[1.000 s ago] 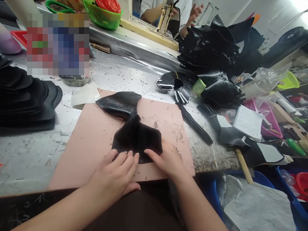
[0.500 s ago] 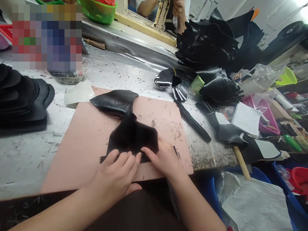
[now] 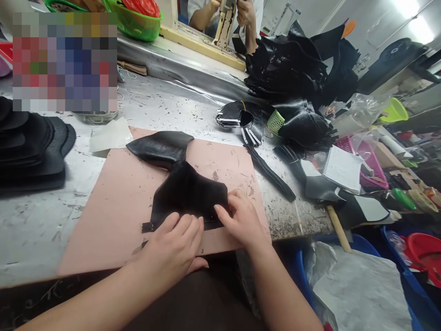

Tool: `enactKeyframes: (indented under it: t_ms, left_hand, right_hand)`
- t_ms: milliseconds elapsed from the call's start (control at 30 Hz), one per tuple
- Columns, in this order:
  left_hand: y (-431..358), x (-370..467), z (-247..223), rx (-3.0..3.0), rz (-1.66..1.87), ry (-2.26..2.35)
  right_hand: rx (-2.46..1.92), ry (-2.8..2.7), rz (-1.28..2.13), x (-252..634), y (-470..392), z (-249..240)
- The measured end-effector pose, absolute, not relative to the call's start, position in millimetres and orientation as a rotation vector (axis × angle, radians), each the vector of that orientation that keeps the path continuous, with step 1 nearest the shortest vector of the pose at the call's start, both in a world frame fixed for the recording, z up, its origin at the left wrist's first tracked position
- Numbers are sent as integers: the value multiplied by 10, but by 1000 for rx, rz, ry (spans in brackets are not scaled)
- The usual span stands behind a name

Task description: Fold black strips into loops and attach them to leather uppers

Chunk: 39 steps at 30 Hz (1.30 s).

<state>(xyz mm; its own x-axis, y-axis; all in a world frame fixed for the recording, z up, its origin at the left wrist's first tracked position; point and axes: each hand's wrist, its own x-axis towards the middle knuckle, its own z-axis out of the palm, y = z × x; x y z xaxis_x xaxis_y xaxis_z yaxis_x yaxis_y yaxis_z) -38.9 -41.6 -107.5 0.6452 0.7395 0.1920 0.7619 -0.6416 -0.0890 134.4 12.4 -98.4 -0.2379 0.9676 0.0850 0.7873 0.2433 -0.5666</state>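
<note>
A black leather boot upper [image 3: 188, 188] lies on a pink board [image 3: 93, 225], its pointed, shinier part toward the far left. Along its near edge runs a dark strip, apparently a zipper [image 3: 148, 227], whose end sticks out at the left. My left hand [image 3: 179, 241] presses bent, closely held fingers onto this near edge; its thumb hangs below the board's front edge. At the upper's right edge is my right hand [image 3: 241, 218], thumb on top and fingers curled round the side, pinching the leather. The fingertips of both hands are partly hidden.
Stacked black pieces [image 3: 32, 147] stand at the left beside a white paper [image 3: 110, 135]. Black leather parts [image 3: 289, 64], a green perforated cup [image 3: 275, 122] and a notebook [image 3: 342, 168] lie toward the right. Another person's hand [image 3: 245, 13] shows behind the bench. A blue bin [image 3: 299, 264] stands below right.
My right hand has shifted slightly right and up along the upper's edge, its fingers now curled more on top. The upper's right part lies flatter. My left hand stays nearly in place.
</note>
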Motion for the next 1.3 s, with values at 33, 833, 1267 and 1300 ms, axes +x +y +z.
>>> enactKeyframes:
  t_ms: [33,833,1267,1300]
  left_hand:
    - [-417,-381,-1082,-2707,-222,-1228]
    - [-417,-272,-1257,-2655,-563,-1071]
    - [-508,-357,-884,-1976,-2698,-3157]
    - [-523,-344,-863,-1826,-2756,-3182]
  right_hand:
    - [-1591,-2085,662,1379,139,-963]
    - [-1683,-1915,995,1482,181,-916]
    - [-1266,-1192,1545,1174,-291,-890]
    - [-1270,-1175,1581,1147,-349,-891]
